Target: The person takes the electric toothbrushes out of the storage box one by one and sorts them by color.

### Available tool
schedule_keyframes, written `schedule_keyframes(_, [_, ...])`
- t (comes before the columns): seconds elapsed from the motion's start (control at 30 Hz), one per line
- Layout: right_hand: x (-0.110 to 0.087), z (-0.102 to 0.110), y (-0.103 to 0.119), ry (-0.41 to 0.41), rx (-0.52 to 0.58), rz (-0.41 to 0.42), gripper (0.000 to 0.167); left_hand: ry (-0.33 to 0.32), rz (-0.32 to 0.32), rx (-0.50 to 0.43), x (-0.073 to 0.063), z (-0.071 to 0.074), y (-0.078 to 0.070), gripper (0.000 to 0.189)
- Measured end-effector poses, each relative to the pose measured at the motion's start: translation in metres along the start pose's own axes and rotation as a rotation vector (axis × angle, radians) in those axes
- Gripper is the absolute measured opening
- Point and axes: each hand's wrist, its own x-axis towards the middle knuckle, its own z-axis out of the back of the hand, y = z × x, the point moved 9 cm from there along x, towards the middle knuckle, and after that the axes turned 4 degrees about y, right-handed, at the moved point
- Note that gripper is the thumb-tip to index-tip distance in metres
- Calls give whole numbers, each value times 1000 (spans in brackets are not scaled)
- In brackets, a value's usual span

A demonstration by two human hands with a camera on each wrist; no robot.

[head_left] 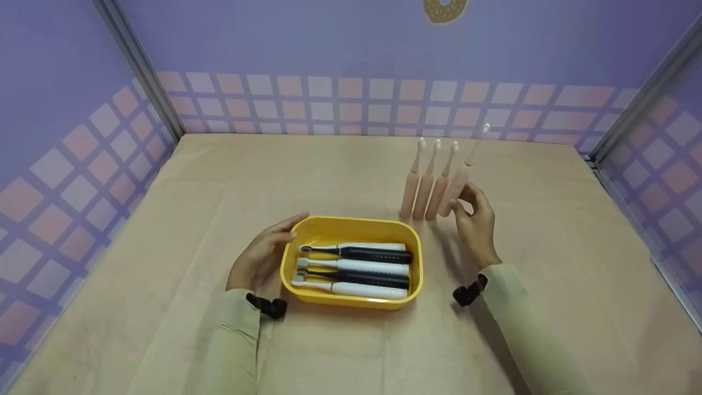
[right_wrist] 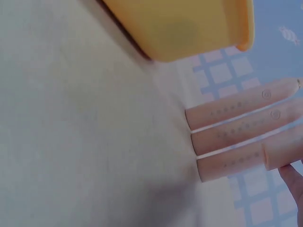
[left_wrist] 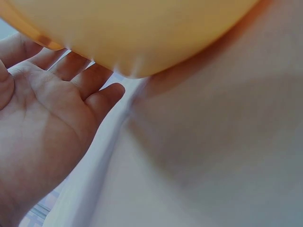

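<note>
My right hand (head_left: 478, 227) pinches a pink electric toothbrush (head_left: 458, 186) low on its handle, between thumb and fingers. This brush leans to the right, its base a little above those of three upright pink toothbrushes (head_left: 425, 189) standing in a row beside it. In the right wrist view, the held handle (right_wrist: 284, 150) overlaps the nearest standing one (right_wrist: 232, 163). With fingers extended, my left hand (head_left: 260, 255) touches the left end of a yellow bin (head_left: 351, 302); its palm (left_wrist: 47, 113) shows beneath the bin's wall in the left wrist view.
Several white toothbrushes (head_left: 373, 289) and black toothbrushes (head_left: 378, 255) lie side by side in the bin, heads to the left. A beige cloth (head_left: 285, 175) covers the table. Purple panels with a tile pattern (head_left: 351, 104) stand behind and at both sides.
</note>
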Motion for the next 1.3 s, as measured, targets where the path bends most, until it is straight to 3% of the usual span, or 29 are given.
schedule_keyframes(0.33, [4,1,-11,22,-93,0,42,-15,10,-7,0,1,1,54])
schedule_keyframes(0.57, [8,1,-28,49,-110,-67,42,-12,4,-11,0,1,1,54])
schedule_keyframes(0.8, [9,-3,-39,126,-145,-132,45,-3,3,-14,1,0,0,54])
schedule_keyframes(1.03, [10,-6,-42,155,-127,-95,42,10,-10,-15,0,0,-1,54])
schedule_keyframes(1.17, [10,-6,-48,153,-97,-135,42,11,-7,-21,0,0,0,54])
schedule_keyframes(1.3, [7,-8,-31,166,-74,-163,42,1,0,-28,0,0,0,54])
